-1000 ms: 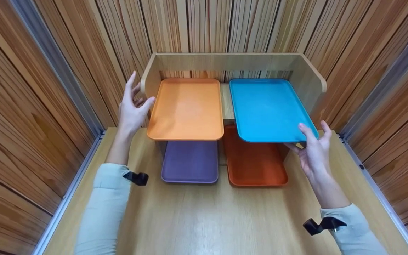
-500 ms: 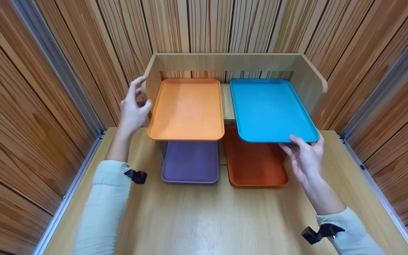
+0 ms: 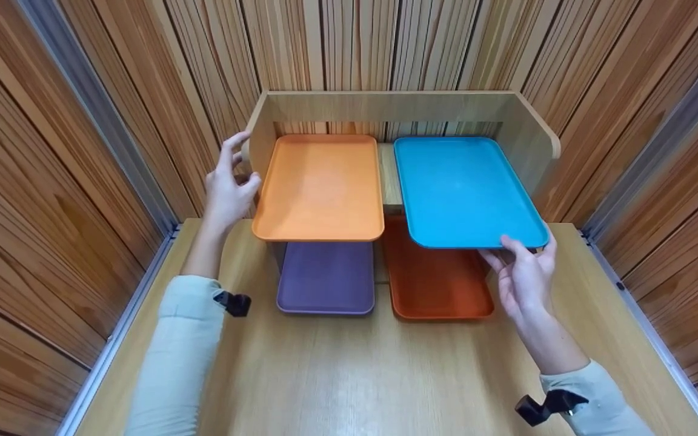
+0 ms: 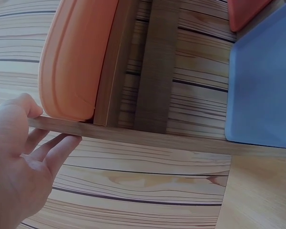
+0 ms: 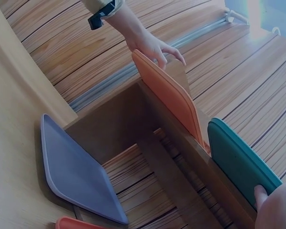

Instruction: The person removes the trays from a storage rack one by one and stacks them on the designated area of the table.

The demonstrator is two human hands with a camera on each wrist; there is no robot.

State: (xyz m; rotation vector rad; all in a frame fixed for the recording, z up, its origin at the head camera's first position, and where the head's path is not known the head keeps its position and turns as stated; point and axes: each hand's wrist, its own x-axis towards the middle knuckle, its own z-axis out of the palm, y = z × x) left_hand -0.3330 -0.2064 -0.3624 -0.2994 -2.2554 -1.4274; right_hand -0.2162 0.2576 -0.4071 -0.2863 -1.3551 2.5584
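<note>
A blue tray [image 3: 464, 194] lies on the upper level of a wooden shelf, its front sticking out past the shelf. My right hand [image 3: 528, 275] pinches its front right corner, thumb on top and fingers below. On the left, my left hand [image 3: 228, 188] holds the shelf's side panel [image 4: 148, 138]; in the left wrist view the panel's edge passes between thumb and fingers. Just inside that panel is an orange tray [image 3: 325, 188], also jutting forward, with the left thumb close to its edge.
Below the upper level, a purple tray [image 3: 326, 278] and a red-brown tray [image 3: 440, 284] lie side by side, extending onto the wooden table [image 3: 349, 375]. Wood-patterned walls [image 3: 52, 181] close in the left, right and back.
The right hand has moved left and taken hold of the blue tray's corner, and the tray has slid slightly forward. The left fingers have come onto the side panel.
</note>
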